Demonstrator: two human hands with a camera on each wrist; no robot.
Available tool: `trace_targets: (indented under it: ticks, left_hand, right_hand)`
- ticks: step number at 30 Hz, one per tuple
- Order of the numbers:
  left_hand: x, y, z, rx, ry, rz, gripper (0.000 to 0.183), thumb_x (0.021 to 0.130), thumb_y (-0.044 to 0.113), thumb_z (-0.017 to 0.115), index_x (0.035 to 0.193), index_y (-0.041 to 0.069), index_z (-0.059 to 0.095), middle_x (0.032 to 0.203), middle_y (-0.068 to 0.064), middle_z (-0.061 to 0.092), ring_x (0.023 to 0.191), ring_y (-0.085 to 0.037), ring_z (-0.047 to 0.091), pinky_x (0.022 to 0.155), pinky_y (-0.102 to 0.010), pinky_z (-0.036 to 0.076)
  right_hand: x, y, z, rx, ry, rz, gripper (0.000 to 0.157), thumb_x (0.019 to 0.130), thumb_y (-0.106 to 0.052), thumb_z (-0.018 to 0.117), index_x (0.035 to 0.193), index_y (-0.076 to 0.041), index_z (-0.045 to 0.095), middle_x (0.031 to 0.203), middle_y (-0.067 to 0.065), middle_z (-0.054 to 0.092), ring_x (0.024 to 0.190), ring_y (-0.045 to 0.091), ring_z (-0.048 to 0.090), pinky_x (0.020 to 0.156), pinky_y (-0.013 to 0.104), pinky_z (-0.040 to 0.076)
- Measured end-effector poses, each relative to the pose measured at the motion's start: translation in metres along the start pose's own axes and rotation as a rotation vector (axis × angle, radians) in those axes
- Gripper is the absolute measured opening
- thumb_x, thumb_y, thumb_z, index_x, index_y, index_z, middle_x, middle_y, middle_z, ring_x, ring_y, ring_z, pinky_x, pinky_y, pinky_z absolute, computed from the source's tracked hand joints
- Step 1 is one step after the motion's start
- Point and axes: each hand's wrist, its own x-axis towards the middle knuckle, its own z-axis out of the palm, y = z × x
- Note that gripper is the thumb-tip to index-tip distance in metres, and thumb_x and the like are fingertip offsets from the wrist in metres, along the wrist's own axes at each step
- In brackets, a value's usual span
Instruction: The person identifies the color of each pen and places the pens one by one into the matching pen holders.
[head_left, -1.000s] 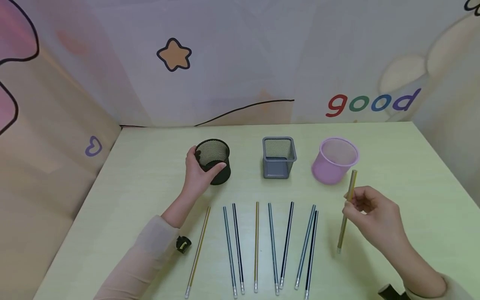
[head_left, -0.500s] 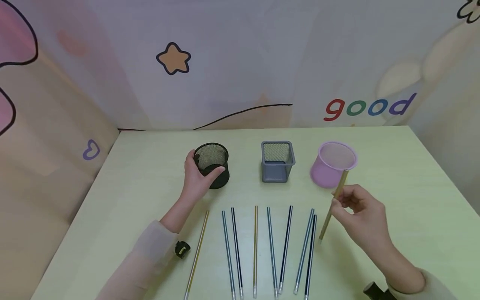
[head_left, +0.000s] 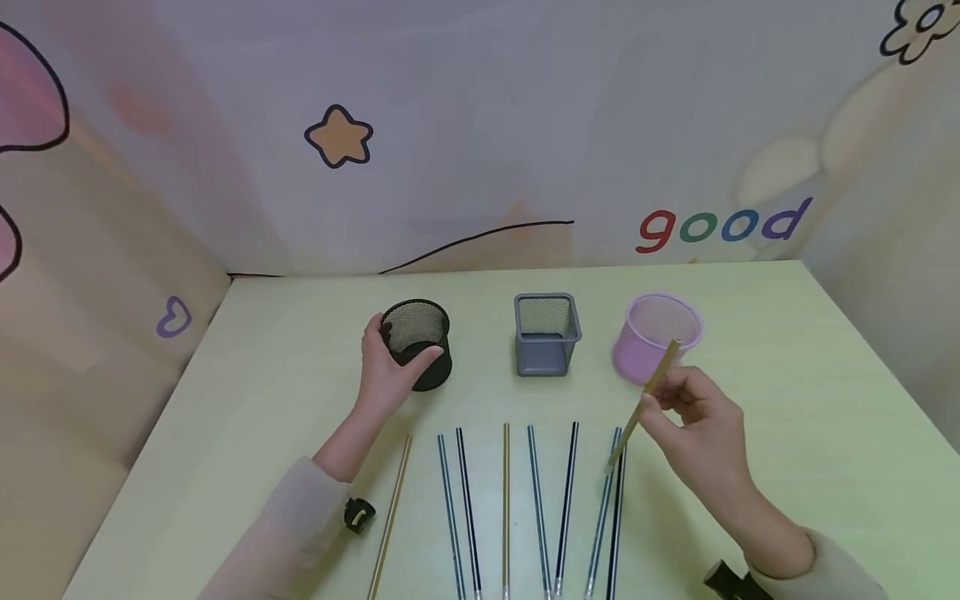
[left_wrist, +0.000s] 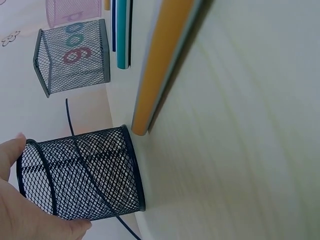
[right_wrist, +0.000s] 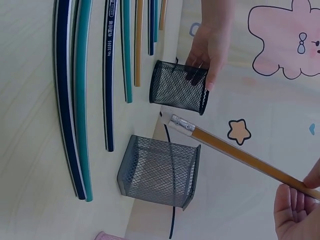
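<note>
My left hand (head_left: pixel 384 379) grips the round black mesh pen holder (head_left: pixel 442 362), which stands upright at the table's left back. Its thumb lies along the near side, as the left wrist view also shows. A yellow pencil (head_left: pixel 627 431) is pinched between thumb and fingers of my right hand (head_left: pixel 703 429), in the air before the pink pen holder (head_left: pixel 633 354). The pencil is tilted, its white eraser (right_wrist: pixel 167 117) end lower and to the left. A square grey mesh pen holder (head_left: pixel 545 357) stands between the other two.
Several pencils lie in a spread row along the front: yellow ones (head_left: pixel 506 508), teal ones (head_left: pixel 538 508) and dark blue ones (head_left: pixel 567 500). A small black object (head_left: pixel 358 515) is beside my left sleeve. A printed backdrop (head_left: pixel 465 150) rises behind the table.
My right hand has moved left with the yellow pencil, which has gone from nearly upright to more slanted. My left hand keeps its hold on the black pen holder. The head view has shifted slightly.
</note>
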Motion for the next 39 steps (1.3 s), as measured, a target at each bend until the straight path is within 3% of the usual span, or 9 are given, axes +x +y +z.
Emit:
trace_targets:
  ticks: [23,31,39]
  left_hand:
    - [0.0,0.002,-0.004,-0.025,-0.028,-0.009,0.098,0.081,0.027,0.075,0.147,-0.003,0.01,0.15,-0.023,0.019,0.138,-0.033,0.026,0.113,-0.047,0.025]
    - [-0.001,0.001,-0.004,-0.039,-0.022,-0.012,0.098,0.081,0.026,0.076,0.147,-0.003,0.01,0.149,-0.023,0.02,0.137,-0.033,0.027,0.113,-0.047,0.026]
    - [0.0,0.001,-0.004,-0.045,-0.02,-0.014,0.098,0.08,0.025,0.077,0.147,-0.003,0.011,0.149,-0.023,0.02,0.137,-0.033,0.027,0.113,-0.047,0.026]
  right_hand:
    - [0.013,-0.003,0.023,0.116,-0.026,-0.144,0.018,0.075,0.022,0.056,0.09,0.012,0.058,0.086,-0.01,0.062,0.075,0.002,0.06,0.072,0.011,0.051]
    - [0.016,-0.004,0.033,0.097,-0.04,-0.178,0.02,0.074,0.022,0.057,0.091,0.011,0.059,0.089,-0.01,0.062,0.076,0.001,0.061,0.072,0.012,0.052]
    - [0.019,0.0,0.048,0.2,-0.069,-0.24,0.019,0.073,0.023,0.055,0.089,0.013,0.059,0.09,-0.004,0.064,0.078,0.002,0.061,0.073,0.013,0.052]
